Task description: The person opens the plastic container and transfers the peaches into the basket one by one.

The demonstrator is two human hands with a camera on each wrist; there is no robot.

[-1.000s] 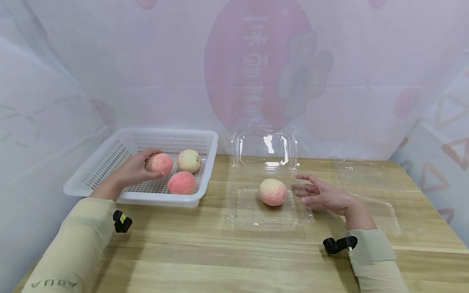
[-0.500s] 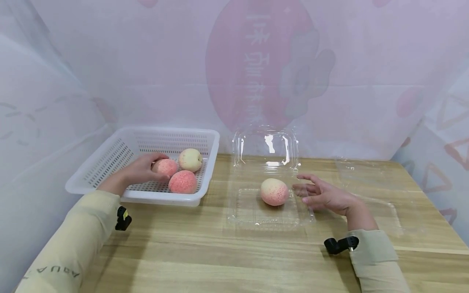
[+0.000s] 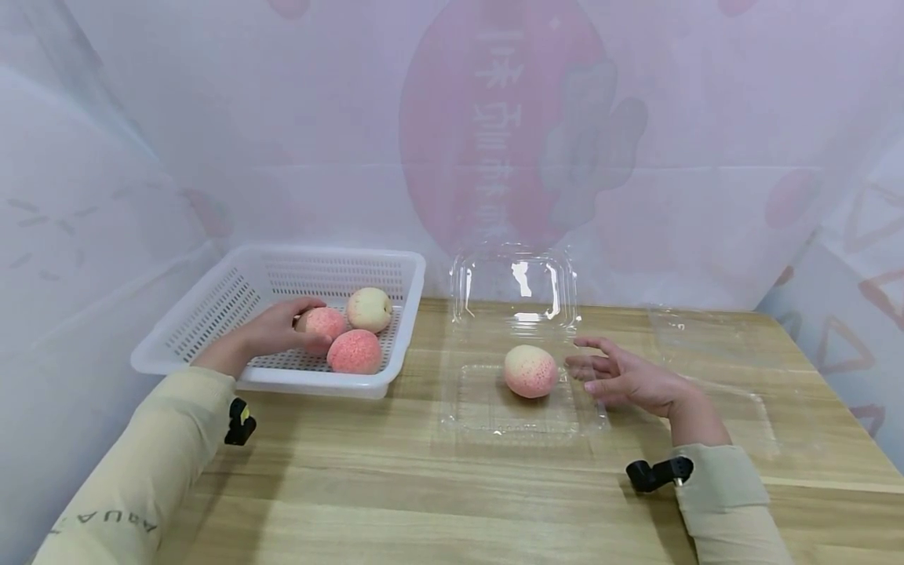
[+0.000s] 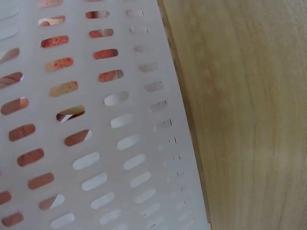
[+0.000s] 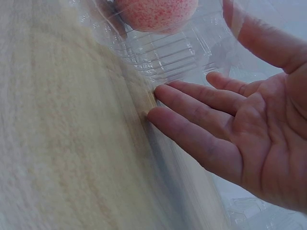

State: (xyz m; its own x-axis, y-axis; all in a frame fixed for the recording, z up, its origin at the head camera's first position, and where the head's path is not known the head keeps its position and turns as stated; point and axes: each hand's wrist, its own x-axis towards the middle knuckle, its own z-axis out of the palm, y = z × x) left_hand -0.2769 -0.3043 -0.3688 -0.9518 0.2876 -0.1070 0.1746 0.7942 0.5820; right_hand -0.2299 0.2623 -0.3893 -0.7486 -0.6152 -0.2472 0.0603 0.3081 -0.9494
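Note:
Inside the white basket, my left hand grips a pink peach, thumb at the near side and fingers over the far side. Against it sits a redder peach, with a pale cream peach behind. In the left wrist view the basket wall hides most of the hand. A fourth peach, cream and pink, lies in the clear clamshell box, whose lid stands raised. My right hand is at the box's right side, fingers extended and holding nothing.
More clear plastic packaging lies on the wooden table at the right. A printed cloth backdrop rises behind the table, with cloth walls at both sides.
My left hand has moved right and slightly down with the pink peach, bringing it against the redder one. The right hand keeps its place by the box.

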